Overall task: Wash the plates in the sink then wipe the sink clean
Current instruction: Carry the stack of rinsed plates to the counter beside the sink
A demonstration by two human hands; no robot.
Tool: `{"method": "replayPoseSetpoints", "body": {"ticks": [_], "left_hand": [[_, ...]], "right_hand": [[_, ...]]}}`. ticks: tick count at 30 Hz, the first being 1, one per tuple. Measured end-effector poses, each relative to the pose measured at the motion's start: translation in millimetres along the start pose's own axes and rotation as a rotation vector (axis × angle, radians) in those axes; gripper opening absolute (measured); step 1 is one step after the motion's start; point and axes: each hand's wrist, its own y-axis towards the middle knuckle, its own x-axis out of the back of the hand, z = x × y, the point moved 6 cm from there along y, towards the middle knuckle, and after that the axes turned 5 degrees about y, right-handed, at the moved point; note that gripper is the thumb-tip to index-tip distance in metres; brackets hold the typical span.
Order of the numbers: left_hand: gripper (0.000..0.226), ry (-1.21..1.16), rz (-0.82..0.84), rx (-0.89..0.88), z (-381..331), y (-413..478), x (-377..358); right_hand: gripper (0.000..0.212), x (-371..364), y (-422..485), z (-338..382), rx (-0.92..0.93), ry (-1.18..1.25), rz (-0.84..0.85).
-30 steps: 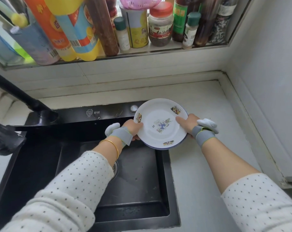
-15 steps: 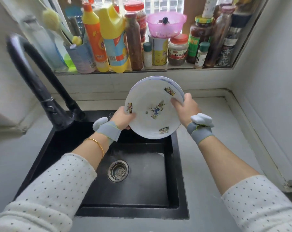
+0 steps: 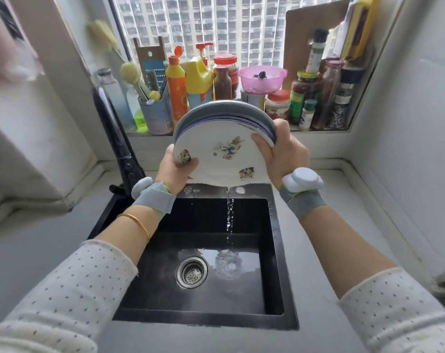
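Over the back edge of the matte black, square-cornered sink (image 3: pixel 150 294) I hold the stack of plates (image 3: pixel 224 154) tipped nearly on edge. My left hand (image 3: pixel 173 173) grips its rim at 8 o'clock and my right hand (image 3: pixel 287 156) at 3 o'clock, thumbs on the glossy white, flower-printed face. A thin water stream (image 3: pixel 229 215) falls from 6 o'clock, landing just right of the round steel drain (image 3: pixel 191 272); my fingers behind the plates are hidden, and I cannot count the stack.

- left sleeve (image 3: pixel 63 296), right sleeve (image 3: pixel 400 309): cream knit, small dark dots
- left wristband (image 3: pixel 154 197), right wristband (image 3: pixel 303 200): grey strap, rounded white pod
- bangle (image 3: pixel 137 222): thin, gold, left wrist
- left hand (image 3: pixel 174 169), right hand (image 3: pixel 285 154): bare
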Motion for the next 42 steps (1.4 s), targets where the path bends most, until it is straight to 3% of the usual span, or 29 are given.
{"method": "replayPoseSetpoints", "body": {"ticks": [5,12,32,37,42], "left_hand": [[0.032,-0.076,-0.059,-0.040,-18,-13,1],[0.041,-0.122,-0.064,-0.082,-23,-10,-3],[0.041,-0.096,-0.127,-0.144,-26,0,0],[0.040,-0.065,-0.057,0.001,39,-22,-16],[0.032,0.032,0.010,0.183,123,-64,-32]], "right_hand": [[0.047,12,1,12,0.084,-0.024,-0.078],[0.049,22,6,17,0.127,-0.066,-0.114],[0.044,22,17,20,0.280,-0.141,-0.269],[0.045,-14,-29,-9,0.233,-0.108,-0.117],[0.062,-51,-97,-37,0.143,-0.131,0.035]]}}
